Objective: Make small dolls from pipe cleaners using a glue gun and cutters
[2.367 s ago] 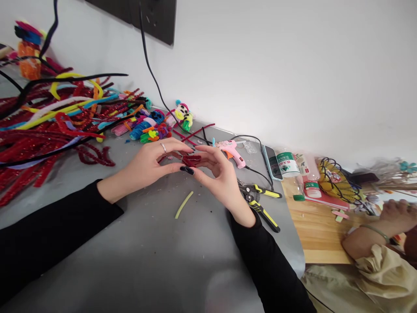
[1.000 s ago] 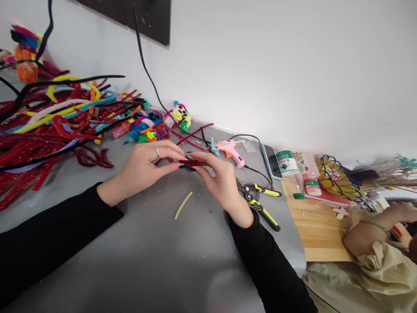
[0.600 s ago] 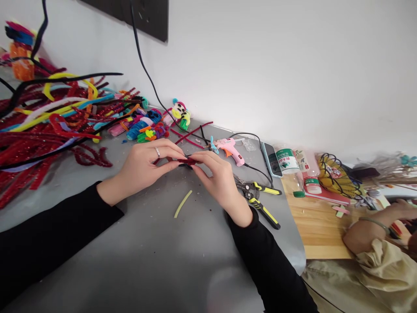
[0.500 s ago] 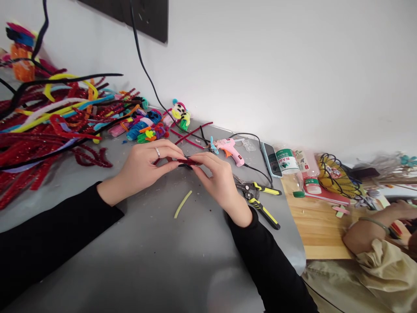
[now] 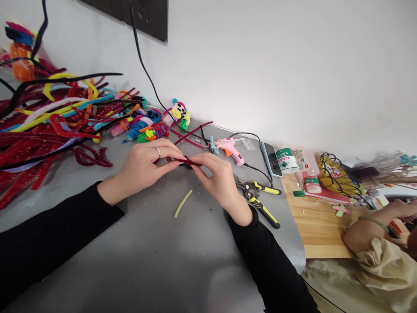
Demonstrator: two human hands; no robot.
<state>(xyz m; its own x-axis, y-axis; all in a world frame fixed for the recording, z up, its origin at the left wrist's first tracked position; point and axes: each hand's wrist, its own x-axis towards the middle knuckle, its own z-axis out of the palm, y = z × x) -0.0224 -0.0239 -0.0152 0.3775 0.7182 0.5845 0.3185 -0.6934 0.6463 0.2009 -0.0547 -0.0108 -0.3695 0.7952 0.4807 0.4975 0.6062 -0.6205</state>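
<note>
Between my fingertips is a dark red pipe cleaner (image 5: pixel 184 161), with something black just beneath it that I cannot make out. My left hand (image 5: pixel 146 164), wearing a ring, pinches its left part. From the other side my right hand (image 5: pixel 216 178) pinches it too, and the two hands nearly meet. Fingers cover much of the piece. Below them a short pale green strip (image 5: pixel 183 204) lies on the grey mat (image 5: pixel 156 261). Yellow-and-black wire strippers (image 5: pixel 260 198) rest beside my right wrist, and behind that hand sits a pink glue gun (image 5: pixel 230 149).
A heap of pipe cleaners (image 5: pixel 48 130), mostly glittery red, fills the left. Small pipe-cleaner figures (image 5: pixel 146 126) lie near the wall. Rightward are a phone (image 5: pixel 271 160), plastic bottles (image 5: pixel 288 163) and a yellow basket (image 5: pixel 335 174). Another person's arm (image 5: pixel 368 230) rests at the far right.
My fingertips have shifted slightly on the red pipe cleaner, and a bit more of it shows between them. Both hands stay in the same place; nothing else visibly moves.
</note>
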